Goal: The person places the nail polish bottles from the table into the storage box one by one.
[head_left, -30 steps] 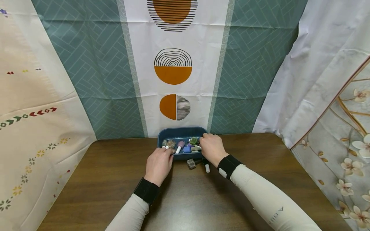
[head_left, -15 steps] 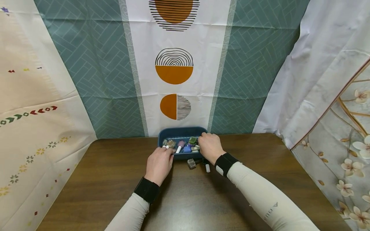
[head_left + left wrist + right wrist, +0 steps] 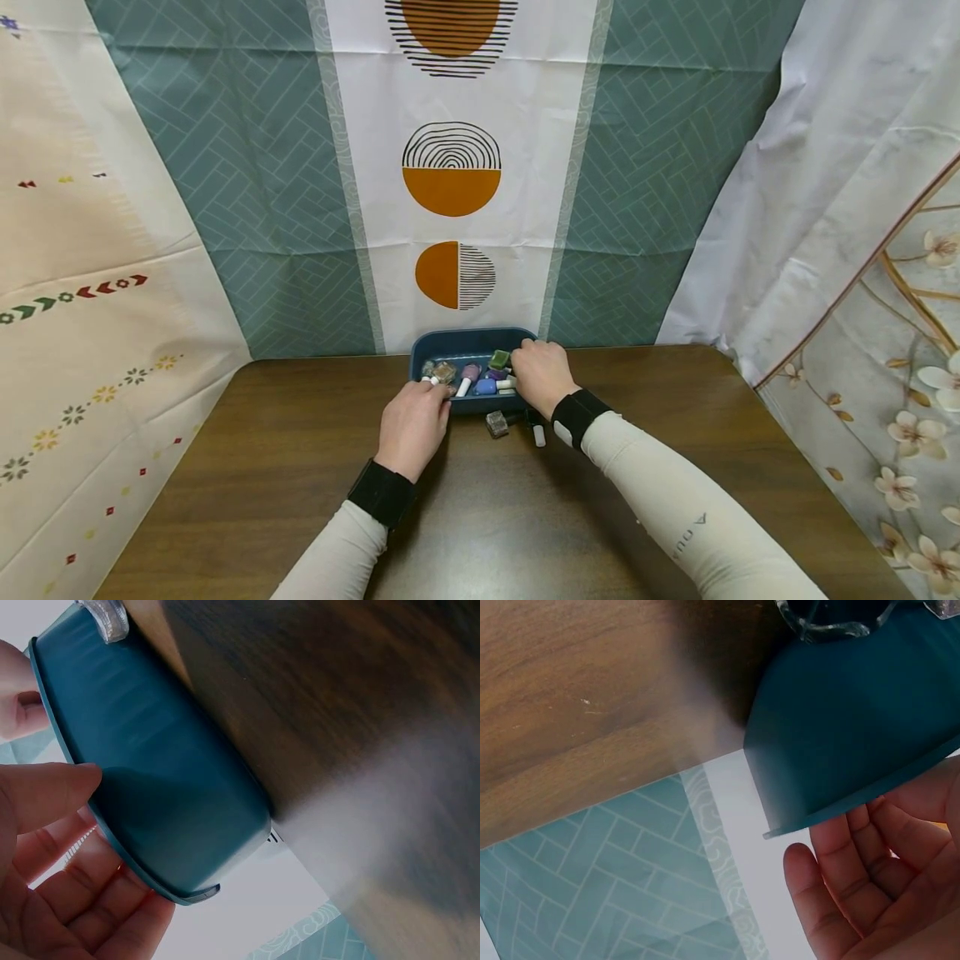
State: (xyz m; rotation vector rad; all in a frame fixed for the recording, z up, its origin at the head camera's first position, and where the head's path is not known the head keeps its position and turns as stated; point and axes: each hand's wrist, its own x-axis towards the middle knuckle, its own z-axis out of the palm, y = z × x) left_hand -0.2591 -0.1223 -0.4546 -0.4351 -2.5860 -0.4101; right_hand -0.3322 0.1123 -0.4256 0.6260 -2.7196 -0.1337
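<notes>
A dark blue plastic bin [image 3: 474, 337] stands at the table's back, holding several nail polish bottles. Among them are a green bottle [image 3: 498, 359], a blue bottle [image 3: 486, 387] and a mauve one with a white cap [image 3: 470, 375]. My left hand [image 3: 412, 425] grips the bin's near-left rim; in the left wrist view the thumb [image 3: 60, 791] lies outside and the fingers inside. My right hand [image 3: 542, 373] reaches over the bin's right end, beside the green bottle. In the right wrist view its fingers [image 3: 847, 870] curve behind the rim, which hides whatever they touch.
In front of the bin, a square glittery nail polish bottle [image 3: 496, 424] and a dark one with a white cap [image 3: 539, 436] lie on the wooden table [image 3: 300, 467]. A patterned cloth [image 3: 457, 275] hangs right behind the bin.
My right hand has shifted slightly left and farther back over the bin. The green bottle has moved a little left and back. My left hand keeps its hold on the rim.
</notes>
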